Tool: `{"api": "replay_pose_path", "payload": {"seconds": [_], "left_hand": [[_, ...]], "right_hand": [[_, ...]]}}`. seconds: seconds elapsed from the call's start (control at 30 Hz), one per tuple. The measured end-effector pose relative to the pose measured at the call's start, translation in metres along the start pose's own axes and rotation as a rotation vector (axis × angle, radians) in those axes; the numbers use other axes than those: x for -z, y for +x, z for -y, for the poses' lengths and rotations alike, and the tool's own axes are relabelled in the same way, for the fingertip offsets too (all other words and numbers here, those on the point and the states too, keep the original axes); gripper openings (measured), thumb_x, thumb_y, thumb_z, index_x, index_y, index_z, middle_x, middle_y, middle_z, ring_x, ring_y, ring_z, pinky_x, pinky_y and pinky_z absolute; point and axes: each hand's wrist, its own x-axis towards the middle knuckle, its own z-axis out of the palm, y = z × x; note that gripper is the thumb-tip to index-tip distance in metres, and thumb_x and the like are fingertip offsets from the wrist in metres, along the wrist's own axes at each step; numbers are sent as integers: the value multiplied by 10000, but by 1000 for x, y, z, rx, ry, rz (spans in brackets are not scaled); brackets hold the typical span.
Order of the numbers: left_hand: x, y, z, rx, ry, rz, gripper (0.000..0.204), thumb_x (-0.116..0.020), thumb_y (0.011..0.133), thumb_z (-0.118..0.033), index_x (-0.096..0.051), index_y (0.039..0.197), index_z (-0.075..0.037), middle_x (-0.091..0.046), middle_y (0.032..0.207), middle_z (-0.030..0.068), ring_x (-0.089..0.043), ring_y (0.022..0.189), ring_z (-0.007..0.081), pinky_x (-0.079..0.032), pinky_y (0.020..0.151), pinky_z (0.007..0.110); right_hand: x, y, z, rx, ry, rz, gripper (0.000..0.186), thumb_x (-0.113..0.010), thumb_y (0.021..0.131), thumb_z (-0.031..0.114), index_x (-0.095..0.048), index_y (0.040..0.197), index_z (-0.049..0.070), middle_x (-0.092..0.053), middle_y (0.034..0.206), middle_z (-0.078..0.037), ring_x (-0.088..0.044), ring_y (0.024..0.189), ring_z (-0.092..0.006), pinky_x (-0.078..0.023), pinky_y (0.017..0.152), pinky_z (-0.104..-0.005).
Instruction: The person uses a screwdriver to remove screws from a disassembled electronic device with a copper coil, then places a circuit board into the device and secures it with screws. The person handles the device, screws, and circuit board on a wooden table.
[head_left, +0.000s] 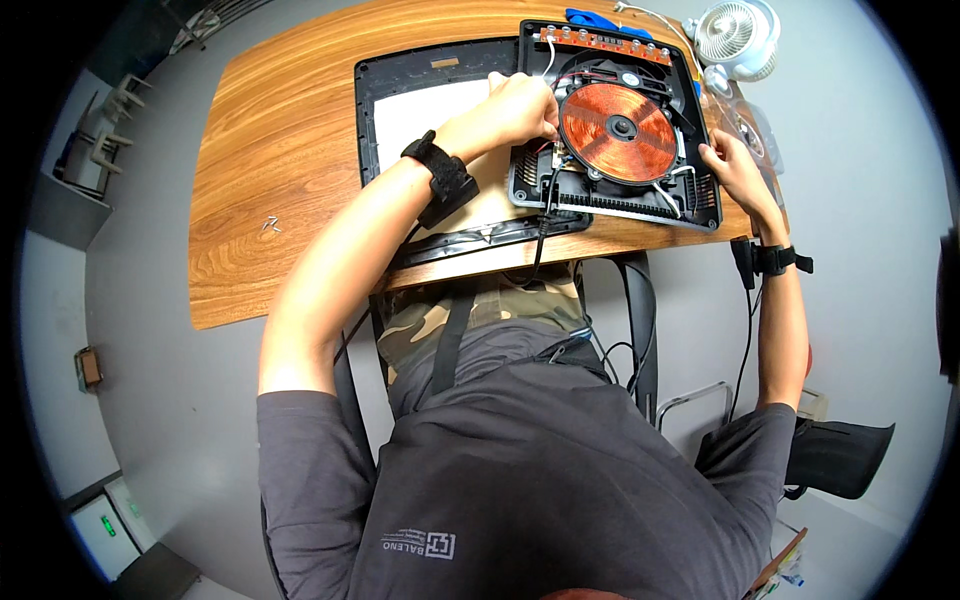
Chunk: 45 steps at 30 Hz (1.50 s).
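Observation:
An opened induction cooker base (700, 205) lies on the right part of the table, its black housing tilted slightly. Inside it sits a round copper coil (610, 150) with a dark centre, and an orange circuit board (600, 42) runs along the far edge. My left hand (522, 108) is closed at the coil's left edge, fingertips down by the wiring; what they pinch is hidden. Gripping the housing's right edge is my right hand (738, 168), thumb on top. The cooker's top cover (400, 62), black-framed with a pale panel, lies underside up, partly beneath the base and my left forearm.
Several small screws (271, 224) lie on the left of the wooden table (270, 130). A white fan (735, 38) stands at the far right corner, near a blue cloth (600, 20) and clear plastic packaging (755, 135). A black power cord (543, 235) hangs over the near edge.

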Motion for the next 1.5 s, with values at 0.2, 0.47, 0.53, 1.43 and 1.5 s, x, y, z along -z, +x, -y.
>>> {"api": "replay_pose_path", "payload": {"seconds": [0.2, 0.47, 0.53, 1.43, 1.5], "left_hand": [[6, 5, 0, 84, -44, 65, 163, -854, 724, -271, -805, 793, -131, -742, 726, 86, -723, 704, 220, -471, 681, 373], [5, 0, -1, 55, -37, 37, 166, -842, 743, -262, -808, 821, -119, -748, 742, 85, -731, 712, 214, -497, 673, 363], [5, -1, 3, 44, -60, 42, 173, -836, 750, -259, -808, 836, -112, -752, 754, 85, -735, 724, 216, -504, 673, 355], [11, 14, -15, 339, 7, 105, 172, -839, 695, -285, -805, 789, -145, -766, 810, 68, -732, 847, 236, -488, 862, 442], [12, 17, -14, 346, 17, 133, 174, -838, 694, -293, -802, 783, -147, -766, 811, 65, -733, 852, 235, -493, 873, 443]], "right_hand": [[2, 5, -5, 36, 6, 38, 327, -609, 987, 198, -412, 776, 44, -366, 725, 36, -352, 694, -76, -338, 582, -296], [0, 1, -3, 10, 15, 14, 319, -605, 990, 193, -419, 781, 41, -372, 721, 33, -358, 687, -75, -340, 577, -295], [0, 2, -4, 2, 10, 21, 317, -604, 990, 193, -420, 783, 37, -376, 718, 29, -359, 684, -76, -343, 574, -296], [1, 1, -2, 8, -9, 10, 330, -606, 981, 198, -403, 774, 41, -363, 701, 19, -357, 663, -78, -343, 560, -304], [1, 1, -4, 2, -7, 14, 328, -605, 984, 196, -404, 773, 44, -364, 703, 23, -357, 665, -75, -343, 559, -299]]}}
